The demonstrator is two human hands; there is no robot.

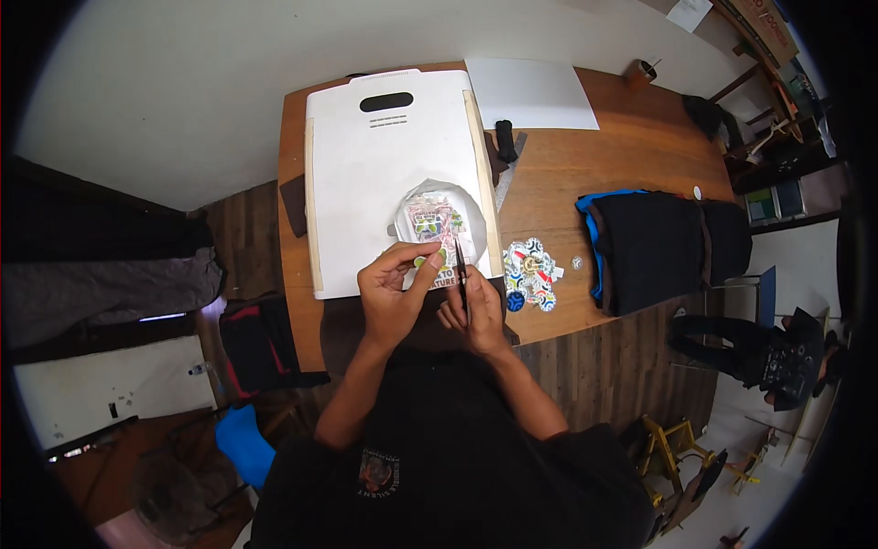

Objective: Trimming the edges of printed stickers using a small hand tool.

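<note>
My left hand (393, 285) pinches the edge of a printed cut-out (446, 274) with green shapes and lettering. My right hand (477, 316) is closed round a slim black pointed tool (461, 274), its tip upward beside the cut-out. Whether it is scissors or tweezers is too small to tell. Just beyond both hands, a round white container (474, 206) holds several printed scraps (430, 212). It rests on a large white panel (366, 174) with a dark handle slot. To the right lies a loose pile of colourful printed cut-outs (533, 274).
The wooden table (549, 174) carries a white sheet (530, 94), a metal ruler (509, 172), a small black object (505, 142) and a brown cup (640, 75). Folded dark clothes (649, 247) lie at right. A person (777, 357) is farther right. A dark bag (258, 345) sits at left.
</note>
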